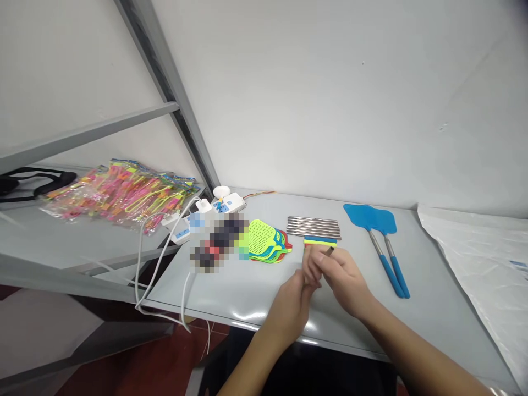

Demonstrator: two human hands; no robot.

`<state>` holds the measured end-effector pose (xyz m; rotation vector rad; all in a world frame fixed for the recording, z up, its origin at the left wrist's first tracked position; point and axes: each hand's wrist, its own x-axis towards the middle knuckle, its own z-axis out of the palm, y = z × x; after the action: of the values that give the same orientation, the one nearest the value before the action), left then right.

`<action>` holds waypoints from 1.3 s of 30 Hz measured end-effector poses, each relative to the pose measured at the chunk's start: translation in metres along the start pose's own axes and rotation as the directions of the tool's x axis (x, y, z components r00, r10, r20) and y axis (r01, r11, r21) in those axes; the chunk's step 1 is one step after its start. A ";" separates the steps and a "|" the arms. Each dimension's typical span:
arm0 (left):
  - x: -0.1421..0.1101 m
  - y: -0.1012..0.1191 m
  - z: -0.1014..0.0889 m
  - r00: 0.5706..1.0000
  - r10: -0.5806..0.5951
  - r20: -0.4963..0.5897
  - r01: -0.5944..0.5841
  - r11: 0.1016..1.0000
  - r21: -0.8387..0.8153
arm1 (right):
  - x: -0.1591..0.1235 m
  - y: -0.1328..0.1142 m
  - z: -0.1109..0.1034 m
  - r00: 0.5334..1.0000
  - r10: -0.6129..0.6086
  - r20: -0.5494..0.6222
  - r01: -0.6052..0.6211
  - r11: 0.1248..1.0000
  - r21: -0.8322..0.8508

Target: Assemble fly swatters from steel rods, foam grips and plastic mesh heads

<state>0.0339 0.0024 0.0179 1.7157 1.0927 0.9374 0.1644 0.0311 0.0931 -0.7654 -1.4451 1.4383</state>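
Observation:
A thin metal rod (329,251) pokes out above my right hand (341,278), whose fingers are closed round it. Just lower and to the left, my left hand (291,305) is also closed, in line with the same rod; most of it is hidden by the fingers. Beyond my hands lies a row of several metal rods (313,226). Blue, yellow and red handle grips (320,242) lie between that row and my right hand, partly covered. To the left is a fanned stack of perforated fly swatter heads (260,239) in green, blue and red.
Two blue fly swatters (383,242) with metal shafts lie at right, beside white plastic sheeting (474,247). Power strips (226,204) with a white cable (159,258) stand at left, near a blurred object (218,245). Bagged colourful items (132,192) lie beyond a metal frame (181,113).

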 end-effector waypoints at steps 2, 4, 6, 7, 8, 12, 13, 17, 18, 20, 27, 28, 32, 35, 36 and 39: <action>0.001 0.000 -0.002 0.999 0.000 0.040 -0.001 1.000 0.018 | -0.001 -0.003 -0.006 1.000 0.012 0.029 -0.008 0.994 -0.111; 0.001 0.000 -0.004 0.997 0.001 0.073 -0.003 0.999 0.038 | -0.001 -0.008 -0.009 1.000 -0.006 0.017 0.008 0.990 -0.138; 0.001 0.001 -0.004 0.996 0.000 0.088 -0.006 0.998 0.060 | -0.001 -0.010 -0.008 1.000 -0.008 -0.020 0.008 1.000 -0.028; 0.000 0.001 -0.004 0.996 0.002 0.092 -0.009 0.998 0.070 | 0.000 -0.011 -0.005 0.999 -0.003 -0.048 0.006 0.998 0.068; 0.000 0.002 -0.004 0.996 0.006 0.093 -0.013 0.997 0.077 | 0.000 -0.011 -0.002 0.997 0.002 -0.082 0.012 0.985 0.173; -0.002 0.010 -0.005 0.995 0.054 0.082 -0.058 0.997 0.050 | 0.006 -0.011 0.016 0.982 0.001 -0.188 0.078 0.907 0.413; -0.002 0.013 -0.007 0.995 0.069 0.079 -0.073 0.996 0.043 | 0.008 -0.012 0.021 0.982 0.001 -0.188 0.082 0.898 0.431; -0.002 0.023 -0.021 0.993 0.095 0.074 -0.100 0.993 0.063 | 0.016 -0.014 0.032 0.984 0.002 -0.177 0.087 0.866 0.493; -0.002 0.025 -0.025 0.993 0.093 0.072 -0.098 0.993 0.066 | 0.018 -0.014 0.035 0.984 0.008 -0.180 0.085 0.861 0.502; -0.003 0.027 -0.032 0.994 0.086 0.067 -0.090 0.994 0.059 | 0.022 -0.013 0.039 0.984 0.024 -0.174 0.069 0.859 0.507; -0.008 0.019 -0.041 1.000 0.003 0.010 -0.003 0.997 -0.073 | 0.036 0.001 0.052 0.992 0.081 -0.094 -0.020 0.850 0.527; -0.009 0.015 -0.041 1.000 -0.019 0.004 0.019 0.995 -0.102 | 0.038 0.004 0.053 0.994 0.085 -0.070 -0.036 0.851 0.523; -0.016 -0.001 -0.048 0.989 -0.147 0.005 0.140 0.932 -0.333 | 0.045 0.019 0.056 0.992 0.104 0.073 -0.125 0.897 0.423; -0.021 -0.009 -0.055 0.969 -0.246 0.010 0.202 0.769 -0.607 | 0.059 0.025 0.050 0.973 0.137 0.185 -0.161 0.980 0.120; -0.022 -0.010 -0.057 0.964 -0.266 0.013 0.206 0.712 -0.671 | 0.067 0.026 0.047 0.975 0.146 0.167 -0.134 0.988 -0.078; -0.023 -0.013 -0.058 0.953 -0.302 0.004 0.198 0.616 -0.762 | 0.098 0.038 0.035 0.995 0.102 -0.010 -0.077 0.674 -0.735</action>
<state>-0.0296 -0.0003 0.0225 0.7847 0.8026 1.1183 0.0893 0.1110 0.0775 -1.3265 -2.0700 0.8859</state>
